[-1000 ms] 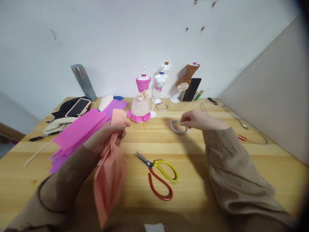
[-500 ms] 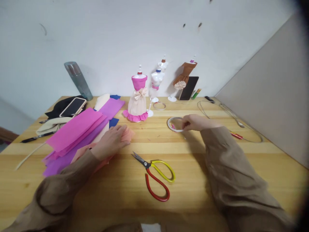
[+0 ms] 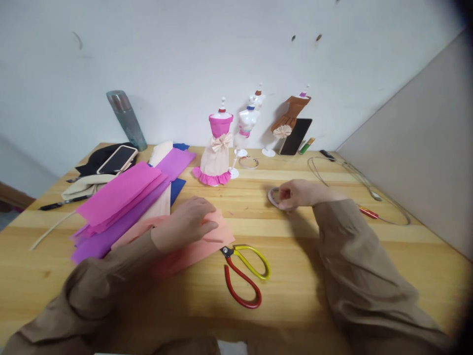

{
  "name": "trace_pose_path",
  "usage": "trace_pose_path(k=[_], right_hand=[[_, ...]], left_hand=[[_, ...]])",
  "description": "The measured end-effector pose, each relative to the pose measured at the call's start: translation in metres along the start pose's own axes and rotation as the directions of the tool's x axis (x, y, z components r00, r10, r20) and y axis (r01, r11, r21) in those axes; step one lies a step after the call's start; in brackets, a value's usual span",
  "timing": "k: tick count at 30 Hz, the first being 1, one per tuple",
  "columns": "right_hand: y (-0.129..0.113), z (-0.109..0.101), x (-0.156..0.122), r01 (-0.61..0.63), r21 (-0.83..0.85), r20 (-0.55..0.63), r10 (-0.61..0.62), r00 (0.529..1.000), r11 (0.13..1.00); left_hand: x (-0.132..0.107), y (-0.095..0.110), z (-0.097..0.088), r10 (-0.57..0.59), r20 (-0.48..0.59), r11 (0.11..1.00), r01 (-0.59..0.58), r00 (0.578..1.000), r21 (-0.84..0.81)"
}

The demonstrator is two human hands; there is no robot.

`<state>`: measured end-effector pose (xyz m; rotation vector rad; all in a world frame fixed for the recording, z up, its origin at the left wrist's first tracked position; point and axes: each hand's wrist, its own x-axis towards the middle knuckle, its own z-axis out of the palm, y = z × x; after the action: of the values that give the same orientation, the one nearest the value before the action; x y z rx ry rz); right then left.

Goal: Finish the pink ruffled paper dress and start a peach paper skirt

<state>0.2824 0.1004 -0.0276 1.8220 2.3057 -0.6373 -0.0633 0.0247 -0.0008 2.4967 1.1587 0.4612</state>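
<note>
My left hand [image 3: 186, 228] lies flat, fingers stretched out, pressing a salmon-pink paper sheet [image 3: 218, 236] onto the wooden table [image 3: 332, 305]. The sheet's right corner covers the blade tips of the red-and-yellow scissors [image 3: 246, 273]. My right hand [image 3: 297, 193] is closed in a pinch on a roll of tape [image 3: 273, 197] that rests on the table further back.
Pink and purple paper sheets [image 3: 121, 197] lie at the left, with a phone [image 3: 118, 159] on dark cloth and a grey bottle [image 3: 126, 120] behind. Three small mannequins stand at the back, one in a pink dress [image 3: 217, 150]. A second tape ring [image 3: 248, 162], wire [image 3: 354, 177] and a red-handled tool [image 3: 367, 212] lie right.
My left hand brought the salmon paper down from the air and now flattens it on the table, spread toward the scissors. My right hand stayed on the tape roll.
</note>
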Motion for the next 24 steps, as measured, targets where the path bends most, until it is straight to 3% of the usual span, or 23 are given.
trace_pose_path(k=[4, 8, 11, 13, 15, 17, 20, 24], right_hand=[[-0.009, 0.011, 0.006, -0.01, -0.079, 0.024, 0.012, 1.0, 0.997], [-0.011, -0.003, -0.005, -0.007, -0.106, -0.047, 0.001, 0.999, 0.994], [-0.012, -0.023, -0.026, 0.017, -0.023, -0.173, -0.02, 0.985, 1.0], [-0.02, -0.033, -0.041, 0.117, 0.077, -0.206, -0.099, 0.974, 0.99], [-0.035, -0.037, -0.052, 0.24, 0.194, -0.18, -0.206, 0.962, 0.951], [-0.053, -0.036, -0.057, 0.315, 0.317, -0.131, -0.288, 0.949, 0.894], [-0.078, -0.028, -0.055, 0.357, 0.508, -0.089, -0.365, 0.927, 0.784], [-0.099, -0.016, -0.045, 0.346, 0.709, -0.103, -0.395, 0.913, 0.614]], left_hand=[[0.006, 0.001, 0.004, 0.108, 0.064, 0.993, -0.111, 0.992, 0.049], [0.014, 0.0, 0.009, 0.151, 0.02, 0.988, -0.15, 0.988, -0.024], [0.016, -0.005, 0.012, 0.071, -0.122, 0.982, -0.091, 0.99, -0.168], [0.017, -0.007, 0.014, -0.002, -0.257, 0.956, -0.074, 0.966, -0.285], [0.017, -0.008, 0.015, -0.065, -0.349, 0.923, -0.077, 0.935, -0.378], [0.019, -0.009, 0.015, -0.107, -0.37, 0.897, -0.071, 0.923, -0.435], [0.022, -0.009, 0.013, -0.136, -0.306, 0.847, -0.049, 0.942, -0.529], [0.023, -0.009, 0.011, -0.068, -0.002, 0.649, 0.043, 0.998, -0.759]])
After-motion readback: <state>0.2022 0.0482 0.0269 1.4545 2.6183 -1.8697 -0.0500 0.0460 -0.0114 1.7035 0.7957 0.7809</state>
